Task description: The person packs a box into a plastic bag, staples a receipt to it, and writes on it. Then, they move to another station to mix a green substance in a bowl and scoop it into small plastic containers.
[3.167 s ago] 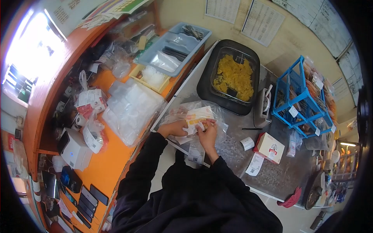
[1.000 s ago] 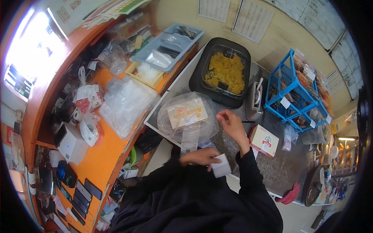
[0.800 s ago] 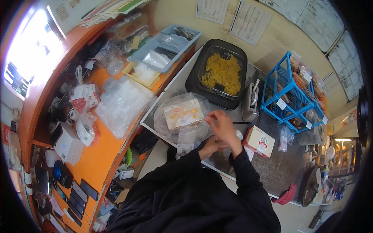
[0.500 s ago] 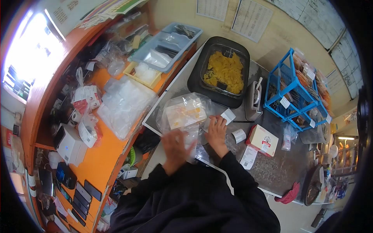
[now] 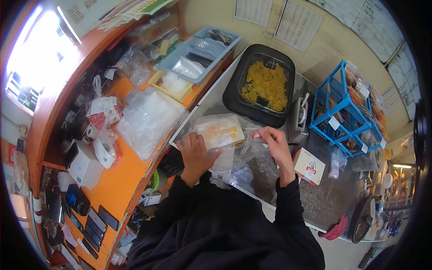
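A white food box [image 5: 229, 130] with yellow markings lies inside a clear plastic bag [image 5: 248, 149] on the dark counter. Beside the box's left end is my left hand [image 5: 196, 155], its fingers spread and nothing gripped in them. My right hand [image 5: 275, 143] pinches the loose, crumpled end of the bag on the right side, a little above the counter. Near my left hand lies a white printed slip [image 5: 222, 167] with a square code, partly under the bag.
A black pan [image 5: 266, 85] of yellow food stands behind the bag. Right of it are a metal holder [image 5: 299, 118], a blue rack [image 5: 344, 108] with packets and a small red-and-cream box [image 5: 310, 166]. At left, an orange shelf [image 5: 118, 182] carries plastic bags, phones and a blue tray [image 5: 200, 54].
My right hand has moved right and now pinches the bag's end, pulling it out. My left hand has come up beside the box. The slip near the red-and-cream box no longer shows there.
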`<state>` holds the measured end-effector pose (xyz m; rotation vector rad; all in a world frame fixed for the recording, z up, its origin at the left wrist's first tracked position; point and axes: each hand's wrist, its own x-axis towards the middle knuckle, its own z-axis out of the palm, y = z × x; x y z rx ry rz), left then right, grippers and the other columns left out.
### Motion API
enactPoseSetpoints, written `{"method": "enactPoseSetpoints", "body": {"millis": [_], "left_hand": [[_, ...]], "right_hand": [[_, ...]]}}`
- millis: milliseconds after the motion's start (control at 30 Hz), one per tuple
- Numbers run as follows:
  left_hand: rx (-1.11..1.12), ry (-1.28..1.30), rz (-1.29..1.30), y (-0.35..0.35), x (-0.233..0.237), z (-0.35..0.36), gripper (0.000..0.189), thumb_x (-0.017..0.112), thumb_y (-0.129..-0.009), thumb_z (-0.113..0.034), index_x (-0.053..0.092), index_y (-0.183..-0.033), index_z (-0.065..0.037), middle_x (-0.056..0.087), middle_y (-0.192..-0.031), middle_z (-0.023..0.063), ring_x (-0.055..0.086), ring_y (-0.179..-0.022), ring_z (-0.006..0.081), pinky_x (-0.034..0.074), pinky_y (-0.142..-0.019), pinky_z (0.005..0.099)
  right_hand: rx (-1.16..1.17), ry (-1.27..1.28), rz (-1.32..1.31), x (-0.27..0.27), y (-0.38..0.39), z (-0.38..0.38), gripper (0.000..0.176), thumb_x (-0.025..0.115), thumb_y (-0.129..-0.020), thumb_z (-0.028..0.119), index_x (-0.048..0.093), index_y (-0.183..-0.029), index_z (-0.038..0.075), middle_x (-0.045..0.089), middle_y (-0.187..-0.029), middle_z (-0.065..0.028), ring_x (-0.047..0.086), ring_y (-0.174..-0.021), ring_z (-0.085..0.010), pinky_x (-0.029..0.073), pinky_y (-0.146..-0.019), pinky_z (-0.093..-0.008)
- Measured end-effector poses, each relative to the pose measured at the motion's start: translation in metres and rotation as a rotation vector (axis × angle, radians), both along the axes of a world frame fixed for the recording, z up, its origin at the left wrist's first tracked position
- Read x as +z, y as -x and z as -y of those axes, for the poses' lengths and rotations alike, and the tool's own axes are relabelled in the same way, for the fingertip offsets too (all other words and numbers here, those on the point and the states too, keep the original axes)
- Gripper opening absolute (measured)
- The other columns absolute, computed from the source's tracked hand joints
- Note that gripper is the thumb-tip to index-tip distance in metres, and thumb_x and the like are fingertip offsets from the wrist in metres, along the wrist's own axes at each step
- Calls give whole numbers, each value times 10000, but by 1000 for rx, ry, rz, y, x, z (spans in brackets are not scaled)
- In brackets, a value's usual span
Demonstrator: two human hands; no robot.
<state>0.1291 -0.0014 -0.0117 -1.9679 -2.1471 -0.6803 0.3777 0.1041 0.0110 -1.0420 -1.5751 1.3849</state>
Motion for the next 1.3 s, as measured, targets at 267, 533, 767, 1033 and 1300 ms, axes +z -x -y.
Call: {"method": "enactPoseSetpoints", "body": {"millis": [267, 533, 767, 1033, 1300], "left_hand": [[208, -236, 281, 29, -31, 12, 326, 689, -726, -45, 580, -1027, 21, 538, -1060, 146, 524, -1015, 323, 413, -847, 420], [100, 108, 894, 56, 88, 20, 218, 668, -875, -84, 635, -1055, 34, 660, -922, 150, 625, -761, 235, 481, -706, 298], [-658, -138, 708, 26, 121, -56, 333, 620, -939, -257, 632, -1149, 1, 620, -1116, 171, 560, -1037, 288, 435, -899, 364], [-843, -413, 1365, 37, 80, -101, 983, 294, -816, -842, 609, -1233, -9, 530, -1322, 208, 414, -1295, 297, 252, -1097, 432], [-1135, 502, 1878, -19, 36, -54, 833, 325, -867, -728, 519, -1299, -44, 514, -1349, 178, 426, -1298, 289, 264, -1111, 437]], "right_hand": [[240, 372, -516, 34, 4, 22, 241, 519, -997, 170, 554, -1158, -6, 707, -940, -152, 673, -967, -243, 479, -918, -332], [47, 133, -239, 70, 15, 0, 226, 577, -973, 162, 586, -1121, -9, 701, -915, -124, 709, -831, -241, 565, -804, -356], [229, -535, 39, 99, 108, -6, 235, 582, -930, 78, 556, -1148, -4, 661, -1019, -113, 623, -1020, -167, 482, -876, -309], [266, -52, -214, 125, 101, 15, 201, 436, -930, -13, 521, -1112, -9, 611, -915, -69, 615, -847, -139, 484, -826, -294], [510, 223, -296, 175, 92, -13, 137, 478, -749, 57, 568, -801, -32, 526, -671, -34, 543, -594, -88, 419, -536, -232]]}}
